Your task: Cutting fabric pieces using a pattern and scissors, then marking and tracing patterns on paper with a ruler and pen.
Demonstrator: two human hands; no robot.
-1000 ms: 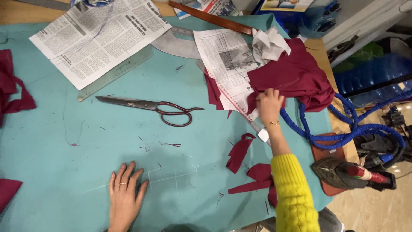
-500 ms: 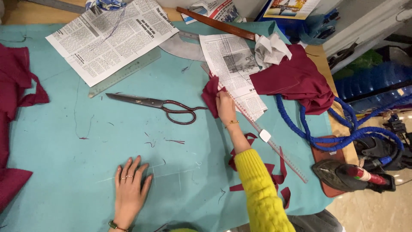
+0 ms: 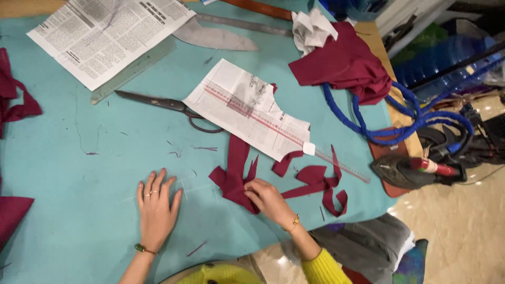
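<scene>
The right hand has its fingers curled down on a dark red cloth scrap, pinching its near edge against the table. The left hand lies flat just to the left, fingers spread and loose, holding nothing, only pressing on the blue-green cover. The two hands are near each other but apart.

It looks like the step of gathering up a cut scrap. To lift it, the fingers would need a firm pinch, because the cloth is thin and floppy and one end tucks under the paper.

The scrap runs from the right fingers away toward the far side, up to the newspaper pattern piece. More red strips lie just to the right, near a clear ruler that sticks out from under the paper. The scissors rest farther off, handles partly hidden by the paper. A big newspaper sheet lies far left. A red cloth pile, a blue cord and an iron sit to the right.
</scene>
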